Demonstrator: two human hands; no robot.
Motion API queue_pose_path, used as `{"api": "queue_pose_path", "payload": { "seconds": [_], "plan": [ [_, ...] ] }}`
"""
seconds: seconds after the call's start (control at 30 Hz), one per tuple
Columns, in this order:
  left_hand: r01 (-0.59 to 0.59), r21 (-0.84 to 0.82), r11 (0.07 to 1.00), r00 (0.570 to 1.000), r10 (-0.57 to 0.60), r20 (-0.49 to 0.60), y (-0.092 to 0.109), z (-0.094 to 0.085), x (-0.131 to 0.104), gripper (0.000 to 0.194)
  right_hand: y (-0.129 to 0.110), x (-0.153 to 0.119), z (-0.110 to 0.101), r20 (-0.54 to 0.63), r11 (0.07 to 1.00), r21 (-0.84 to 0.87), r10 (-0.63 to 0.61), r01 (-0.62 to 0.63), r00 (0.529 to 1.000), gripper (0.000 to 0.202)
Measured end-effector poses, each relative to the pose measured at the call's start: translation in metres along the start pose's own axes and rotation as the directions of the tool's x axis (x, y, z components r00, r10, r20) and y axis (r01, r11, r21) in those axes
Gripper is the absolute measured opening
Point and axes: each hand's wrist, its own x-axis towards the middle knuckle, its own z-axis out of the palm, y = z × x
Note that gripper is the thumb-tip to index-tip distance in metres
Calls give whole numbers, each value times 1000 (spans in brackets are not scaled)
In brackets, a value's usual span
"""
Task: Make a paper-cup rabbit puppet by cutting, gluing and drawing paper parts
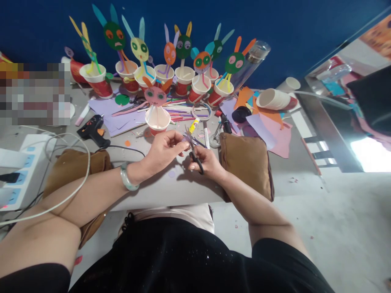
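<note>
My right hand point(207, 162) grips black-handled scissors point(197, 160), their blades pointing up and away from me. Close beside the blades, my left hand point(166, 148) pinches a small purple piece of paper point(185, 138), mostly hidden by the fingers. On the table below lies a pale purple paper disc point(171, 173). Just beyond my hands stands a paper cup point(157, 121) with a pink rabbit face point(155, 96) on a stick in it. A yellow glue stick point(193, 125) and a white marker point(206, 135) lie near the scissor tips.
Several cups with paper rabbits point(139, 49) line the blue wall. A black glue gun point(94, 131) lies left, near a power strip point(26, 175) and a looping white cable. Brown cushions point(246, 165) flank my arms. Coloured paper point(277, 138) and stacked cups point(273, 99) lie right.
</note>
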Motion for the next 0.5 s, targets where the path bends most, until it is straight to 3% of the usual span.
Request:
{"api": "queue_pose_path", "payload": {
  "seconds": [0.5],
  "plan": [
    [6,-18,1000,1000,-6,2,4,1,0,18,-3,-1,0,-11,1000,-11,-3,3,1000,72]
  ]
}}
